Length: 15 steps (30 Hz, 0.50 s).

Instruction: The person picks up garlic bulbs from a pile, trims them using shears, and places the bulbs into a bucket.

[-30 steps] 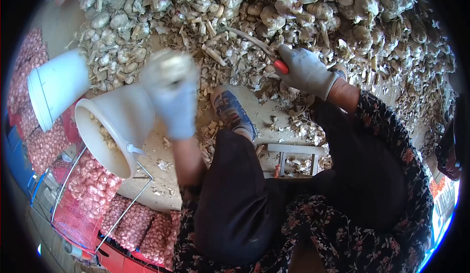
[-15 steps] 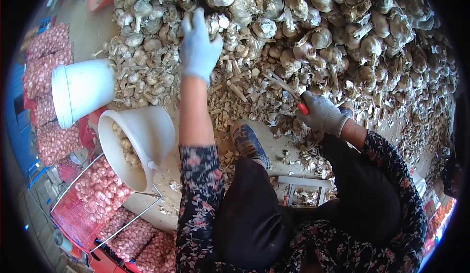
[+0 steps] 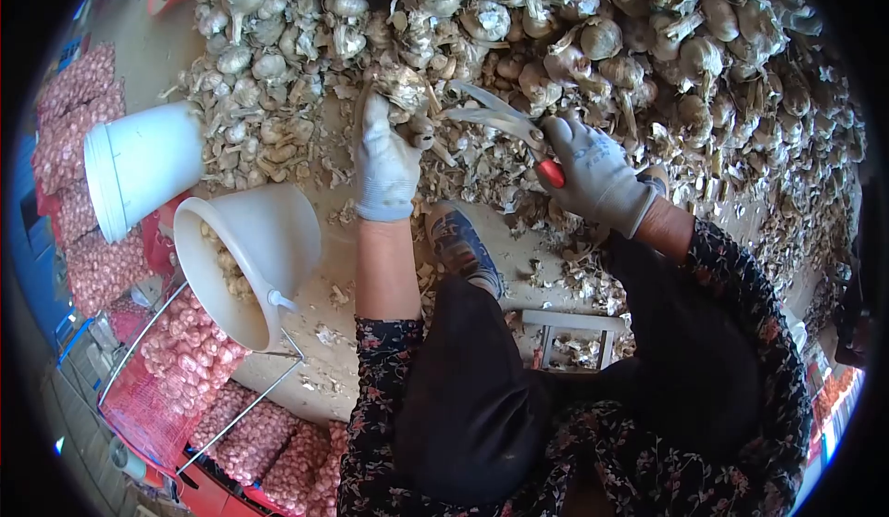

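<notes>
My left hand [image 3: 387,160], in a pale knit glove, is closed around a dry, papery garlic bulb [image 3: 404,86] lifted just off the heap, its cut-end stalk [image 3: 423,133] poking down past my fingers toward the blades. My right hand [image 3: 593,172], gloved in grey-white, is gripped around the red-handled metal shears [image 3: 505,120]; the blades stand parted, tips pointing at the stalk and nearly touching it.

The main risk I see is the blades closing on my left glove rather than the stalk, since thumb and stalk sit just beside each other and the knit fabric looks thin. If I cut too near the bulb I would likely nick the cloves; too far out and a stub remains. The papery skin could also let the bulb twist in my grip as the blades bite, skewing the cut.

Just below my hands, my blue patterned shoe [image 3: 466,244] rests on the pale concrete floor [image 3: 306,369] among trimmed stalks and husk scraps; a dropped bulb would roll into that litter and be hard to tell from waste. The great heap of untrimmed garlic [image 3: 648,44] rises right behind both hands, so a loose bulb could slide down against the shears.

To my left, a white plastic bucket with a wire handle [image 3: 278,239] lies tipped, some bulbs inside; a second white bucket [image 3: 153,160] lies beyond it. A toss from here could miss the tilted mouth. Red mesh sacks of garlic [image 3: 176,350] are stacked past them.
</notes>
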Each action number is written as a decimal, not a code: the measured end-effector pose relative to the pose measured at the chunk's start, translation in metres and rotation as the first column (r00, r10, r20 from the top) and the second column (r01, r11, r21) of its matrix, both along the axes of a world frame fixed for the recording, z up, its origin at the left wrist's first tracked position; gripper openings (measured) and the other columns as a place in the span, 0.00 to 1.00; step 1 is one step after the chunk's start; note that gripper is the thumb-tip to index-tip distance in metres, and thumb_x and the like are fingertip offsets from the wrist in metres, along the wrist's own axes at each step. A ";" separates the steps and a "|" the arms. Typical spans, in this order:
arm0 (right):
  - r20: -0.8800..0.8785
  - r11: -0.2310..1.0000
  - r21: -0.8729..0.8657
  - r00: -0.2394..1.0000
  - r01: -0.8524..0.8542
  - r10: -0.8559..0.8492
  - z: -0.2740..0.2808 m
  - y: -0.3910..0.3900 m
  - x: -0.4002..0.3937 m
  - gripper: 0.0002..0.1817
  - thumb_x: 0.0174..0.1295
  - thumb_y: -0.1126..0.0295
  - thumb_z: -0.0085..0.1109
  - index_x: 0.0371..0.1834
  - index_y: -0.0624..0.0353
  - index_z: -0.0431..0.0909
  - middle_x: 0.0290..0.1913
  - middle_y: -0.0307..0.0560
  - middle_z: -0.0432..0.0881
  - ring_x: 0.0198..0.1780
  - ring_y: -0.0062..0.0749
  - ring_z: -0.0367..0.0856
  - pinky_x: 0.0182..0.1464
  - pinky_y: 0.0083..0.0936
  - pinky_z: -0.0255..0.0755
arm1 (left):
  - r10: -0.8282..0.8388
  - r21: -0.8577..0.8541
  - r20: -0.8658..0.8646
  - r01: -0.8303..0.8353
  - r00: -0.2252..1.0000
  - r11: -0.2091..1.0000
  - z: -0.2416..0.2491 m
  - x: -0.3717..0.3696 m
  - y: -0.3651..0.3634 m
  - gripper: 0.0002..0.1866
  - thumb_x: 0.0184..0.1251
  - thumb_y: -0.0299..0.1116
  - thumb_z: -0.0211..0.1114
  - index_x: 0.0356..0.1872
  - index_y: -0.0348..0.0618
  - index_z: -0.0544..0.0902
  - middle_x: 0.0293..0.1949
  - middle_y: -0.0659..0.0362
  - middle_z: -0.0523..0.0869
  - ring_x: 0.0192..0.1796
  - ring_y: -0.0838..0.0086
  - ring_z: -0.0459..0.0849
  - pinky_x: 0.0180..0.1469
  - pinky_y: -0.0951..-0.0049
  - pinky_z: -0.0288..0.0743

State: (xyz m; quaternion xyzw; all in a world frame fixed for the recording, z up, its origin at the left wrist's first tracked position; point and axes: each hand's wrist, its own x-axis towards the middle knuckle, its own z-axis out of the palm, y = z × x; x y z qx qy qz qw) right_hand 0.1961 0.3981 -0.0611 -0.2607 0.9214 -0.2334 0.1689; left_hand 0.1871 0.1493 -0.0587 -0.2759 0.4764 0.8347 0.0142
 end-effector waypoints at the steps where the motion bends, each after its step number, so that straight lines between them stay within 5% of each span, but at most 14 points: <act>1: 0.009 1.000 -0.026 1.000 0.002 -0.002 0.003 -0.005 -0.003 0.22 0.59 0.58 0.56 0.46 0.64 0.64 0.37 0.61 0.74 0.40 0.54 0.78 0.41 0.44 0.71 | -0.017 -0.048 0.015 0.018 1.000 0.999 0.003 0.003 0.005 0.19 0.66 0.49 0.58 0.51 0.49 0.74 0.39 0.62 0.80 0.31 0.78 0.76 0.26 0.80 0.69; 6: -0.027 0.999 -0.043 0.999 -0.030 0.028 0.011 -0.027 -0.014 0.26 0.59 0.54 0.55 0.50 0.65 0.64 0.37 0.61 0.75 0.41 0.53 0.79 0.43 0.46 0.71 | -0.165 -0.131 -0.008 0.163 0.986 0.978 0.006 0.011 0.011 0.12 0.71 0.38 0.55 0.50 0.46 0.74 0.39 0.60 0.81 0.33 0.79 0.80 0.29 0.82 0.75; 8: -0.023 0.999 -0.021 0.999 -0.036 0.036 0.013 -0.033 -0.016 0.27 0.61 0.53 0.54 0.51 0.65 0.64 0.38 0.61 0.75 0.40 0.54 0.79 0.43 0.45 0.71 | -0.106 -0.072 0.021 0.108 0.994 0.992 0.006 0.016 0.018 0.10 0.70 0.31 0.56 0.50 0.44 0.73 0.38 0.60 0.80 0.32 0.79 0.81 0.31 0.82 0.78; 10: -0.040 0.998 0.043 0.998 -0.051 0.053 0.012 -0.034 -0.016 0.26 0.61 0.53 0.53 0.49 0.66 0.64 0.35 0.61 0.76 0.37 0.55 0.80 0.42 0.45 0.72 | -0.154 -0.221 -0.007 0.148 0.988 0.964 0.007 0.018 0.024 0.10 0.70 0.28 0.56 0.50 0.42 0.72 0.37 0.61 0.79 0.33 0.79 0.81 0.31 0.82 0.79; 12: 0.143 0.997 -0.017 0.987 -0.073 0.075 0.014 -0.028 -0.017 0.22 0.62 0.54 0.52 0.45 0.65 0.64 0.31 0.61 0.76 0.35 0.54 0.80 0.40 0.44 0.73 | -0.181 -0.207 -0.037 0.170 0.983 0.964 0.009 0.021 0.022 0.14 0.68 0.24 0.57 0.53 0.41 0.72 0.39 0.62 0.79 0.33 0.80 0.81 0.33 0.81 0.79; 14: 0.126 0.992 -0.092 0.987 -0.090 0.101 0.013 -0.019 -0.008 0.19 0.63 0.57 0.51 0.41 0.64 0.65 0.28 0.60 0.76 0.33 0.50 0.81 0.37 0.43 0.74 | -0.163 -0.160 -0.118 0.144 0.979 0.977 0.012 0.021 0.021 0.18 0.65 0.21 0.55 0.57 0.41 0.71 0.41 0.61 0.78 0.34 0.80 0.81 0.33 0.83 0.79; 15: 0.282 0.995 -0.094 0.958 -0.021 0.047 0.016 -0.015 -0.008 0.17 0.64 0.58 0.51 0.39 0.63 0.65 0.27 0.60 0.75 0.32 0.49 0.81 0.36 0.42 0.74 | -0.174 -0.127 -0.122 0.158 0.977 0.979 0.011 0.020 0.014 0.23 0.62 0.19 0.53 0.60 0.44 0.69 0.46 0.59 0.78 0.39 0.77 0.81 0.37 0.77 0.81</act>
